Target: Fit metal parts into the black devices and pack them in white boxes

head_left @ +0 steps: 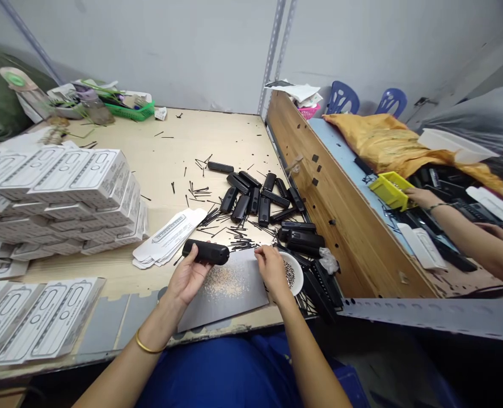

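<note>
My left hand (190, 277) grips a black oblong plastic case (206, 253) with rounded ends, raised over a grey board (246, 300). Small pale granules (225, 283) are scattered across that board. Beside it, the fingers of my right hand (272, 269) are pinched together; what they hold, if anything, is too small to make out. A white bowl (297, 277) of small metal pieces (288, 273) sits partly hidden behind my right hand. Thin black sticks (240, 238) lie just beyond my hands, near a heap of similar black cases (254, 201).
White printed boxes (102, 175) are stacked on the left, near flat printed cartons (168, 235). A green basket (130, 110) stands at the back. Along the right runs a wooden partition (319, 187); beyond it, another person's hand (423, 197) touches a yellow bin (389, 190).
</note>
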